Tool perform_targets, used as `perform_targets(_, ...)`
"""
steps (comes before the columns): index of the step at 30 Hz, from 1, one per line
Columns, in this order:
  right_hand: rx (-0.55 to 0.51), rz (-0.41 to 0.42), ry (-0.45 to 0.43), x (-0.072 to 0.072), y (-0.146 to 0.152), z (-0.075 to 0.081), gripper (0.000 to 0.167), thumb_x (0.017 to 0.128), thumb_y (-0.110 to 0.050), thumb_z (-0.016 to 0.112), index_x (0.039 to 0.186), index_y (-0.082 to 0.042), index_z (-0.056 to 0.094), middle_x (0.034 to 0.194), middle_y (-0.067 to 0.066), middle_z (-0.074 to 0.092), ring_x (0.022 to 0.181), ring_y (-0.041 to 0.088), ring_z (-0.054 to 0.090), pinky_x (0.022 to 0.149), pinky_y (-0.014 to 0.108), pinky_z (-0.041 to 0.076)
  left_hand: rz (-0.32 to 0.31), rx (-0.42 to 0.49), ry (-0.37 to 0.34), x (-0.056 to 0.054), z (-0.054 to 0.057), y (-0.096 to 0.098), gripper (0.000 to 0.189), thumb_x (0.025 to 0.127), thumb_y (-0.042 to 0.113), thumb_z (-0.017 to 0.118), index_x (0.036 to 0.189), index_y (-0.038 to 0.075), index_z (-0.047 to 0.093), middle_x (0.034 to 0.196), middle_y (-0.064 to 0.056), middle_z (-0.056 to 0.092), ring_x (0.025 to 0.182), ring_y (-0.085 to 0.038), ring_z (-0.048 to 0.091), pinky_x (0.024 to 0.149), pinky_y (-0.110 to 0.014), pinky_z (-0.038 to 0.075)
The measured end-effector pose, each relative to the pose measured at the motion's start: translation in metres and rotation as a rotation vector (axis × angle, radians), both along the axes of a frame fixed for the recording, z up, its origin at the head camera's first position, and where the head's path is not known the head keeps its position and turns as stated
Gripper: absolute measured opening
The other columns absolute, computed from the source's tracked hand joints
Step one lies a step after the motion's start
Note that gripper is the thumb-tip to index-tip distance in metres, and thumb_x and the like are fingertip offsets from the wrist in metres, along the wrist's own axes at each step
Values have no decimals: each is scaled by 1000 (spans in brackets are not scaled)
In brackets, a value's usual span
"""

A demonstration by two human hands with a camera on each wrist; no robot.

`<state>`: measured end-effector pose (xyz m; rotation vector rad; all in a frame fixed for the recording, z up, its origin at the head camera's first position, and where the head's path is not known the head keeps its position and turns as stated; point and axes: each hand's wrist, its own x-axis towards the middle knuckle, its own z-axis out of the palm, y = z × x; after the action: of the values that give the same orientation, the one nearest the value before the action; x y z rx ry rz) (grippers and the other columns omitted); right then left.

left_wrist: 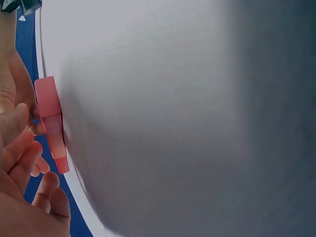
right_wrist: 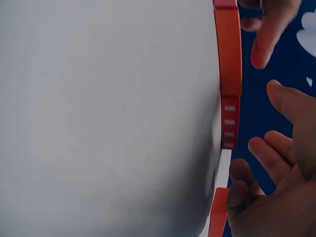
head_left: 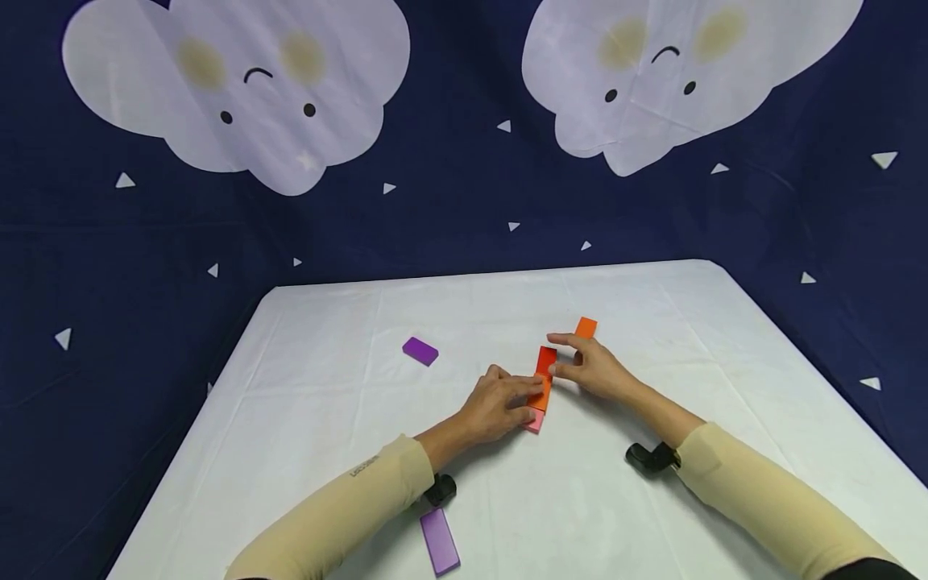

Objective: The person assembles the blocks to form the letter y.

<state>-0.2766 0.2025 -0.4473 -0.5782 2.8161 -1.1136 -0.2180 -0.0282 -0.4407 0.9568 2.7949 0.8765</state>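
Observation:
A pink block (head_left: 534,422), an orange block (head_left: 539,400) and a red block (head_left: 546,359) lie end to end in a slanting row on the white table. My left hand (head_left: 496,407) is at the row's near end, its fingers reaching over the orange block and its thumb by the pink one. Beside the red block is my right hand (head_left: 596,369), thumb close to its edge and fingers spread. In the right wrist view no block sits between the right fingers (right_wrist: 269,150). Another orange block (head_left: 586,327) lies past the right hand, partly covered by it.
A dark purple block (head_left: 420,351) lies apart on the left of the white table (head_left: 326,338). Near the front, by the left forearm, is a light purple block (head_left: 440,542). Dark blue cloth with clouds (head_left: 246,80) hangs behind the table.

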Motion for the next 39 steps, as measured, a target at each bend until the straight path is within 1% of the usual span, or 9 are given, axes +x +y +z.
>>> perform_targets(3,26,5,30,6,-2,0,63,80,-35,73,135,-13,51,84,9,56,69,16,45,60,25,37,17,19,11,0,1,-1,40,86,24,67,126,19,62,133,10,58,96,-13,44,84,-28,33)
perform_targets(9,53,9,42,17,-6,-2,66,78,-39,74,136,-19,51,123,8,58,93,21,45,75,30,37,75,55,23,-3,1,-10,38,85,20,68,123,17,64,126,6,64,96,-15,46,85,-31,34)
perform_targets(12,65,24,46,20,-9,-3,66,77,-40,74,136,-20,51,132,6,56,96,22,45,79,32,37,101,80,11,-4,1,-17,38,85,19,67,122,15,64,125,4,65,98,-17,47,86,-33,34)
perform_targets(17,81,40,75,23,-11,-3,66,77,-39,75,135,-17,52,136,7,55,96,22,46,79,31,38,142,110,-4,-4,2,-26,37,85,19,68,121,15,65,123,3,66,99,-18,47,88,-36,34)
perform_targets(20,124,49,105,26,-13,-3,69,76,-40,76,136,-16,51,137,8,54,96,21,45,78,31,38,166,121,-11,-5,3,-30,35,84,19,68,120,16,66,122,3,66,99,-17,47,89,-37,34)
perform_targets(25,198,29,136,31,-19,-1,74,72,-47,76,136,-18,52,135,5,56,90,20,39,73,30,31,204,139,-38,-7,5,-35,34,84,19,69,119,17,67,122,3,66,99,-17,47,90,-37,34)
perform_targets(30,223,4,133,35,-22,0,76,69,-50,77,134,-20,53,131,2,59,87,19,36,69,29,28,230,130,-56,-9,7,-39,35,85,20,69,120,19,66,122,3,66,100,-17,47,89,-36,34)
perform_targets(36,267,32,166,35,-21,-2,74,71,-51,76,133,-16,55,133,4,58,90,20,38,74,31,28,229,147,-53,-11,10,-43,35,85,20,69,120,16,66,122,0,66,100,-19,48,90,-38,34)
perform_targets(39,280,45,179,35,-21,-3,74,72,-52,74,133,-15,55,134,5,57,92,20,39,76,32,28,251,170,-57,-12,11,-45,35,84,18,69,119,17,67,123,1,66,99,-18,47,89,-37,35)
